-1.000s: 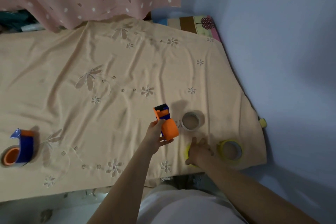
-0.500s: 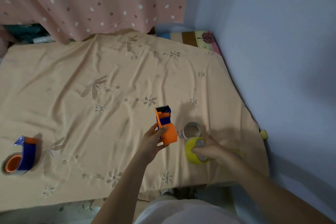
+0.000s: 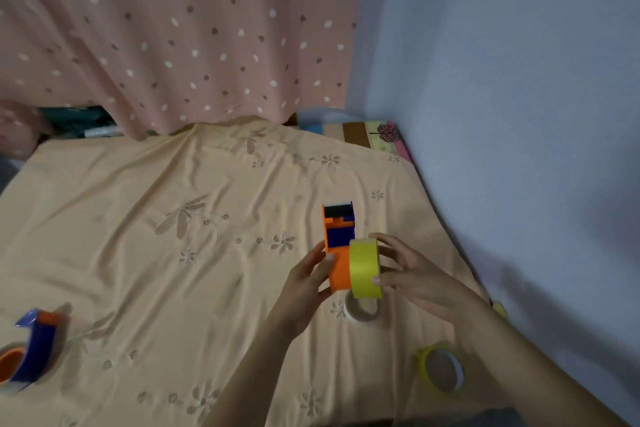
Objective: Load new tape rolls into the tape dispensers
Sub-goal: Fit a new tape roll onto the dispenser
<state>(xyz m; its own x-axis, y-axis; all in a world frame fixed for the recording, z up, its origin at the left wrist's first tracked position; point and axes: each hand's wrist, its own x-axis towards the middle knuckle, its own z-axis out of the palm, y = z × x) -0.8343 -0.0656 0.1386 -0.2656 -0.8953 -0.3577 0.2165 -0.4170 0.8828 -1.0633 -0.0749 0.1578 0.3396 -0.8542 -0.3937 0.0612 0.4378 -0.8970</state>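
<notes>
- Since the earlier frames the right hand (image 3: 412, 274) has lifted a yellow tape roll (image 3: 365, 269) off the bedsheet (image 3: 173, 253) and brought it up against the orange dispenser (image 3: 337, 246); the view has also tilted up, so more of the dotted curtain (image 3: 173, 28) shows.
- Bedsheet covers the work surface. Second dispenser (image 3: 31, 354), blue and orange, lies at the far left edge, well apart from both hands.
- Spare yellow roll (image 3: 441, 371) lies flat near the front right corner; a pale roll (image 3: 362, 310) lies flat just below the hands.
- Left hand (image 3: 308, 282): fingers curled round the orange dispenser's rounded lower end, thumb on its left face, cutter end pointing away.
- Right hand: thumb and fingers closed across the yellow roll's width, held on edge, touching the dispenser's right side.
- Step in hand, by judgement: seating the roll on the dispenser hub. Whether the core is already over the hub cannot be told.
- Next move likely calls for lining the core up with the hub and pressing sideways, while the left hand steadies the body.
</notes>
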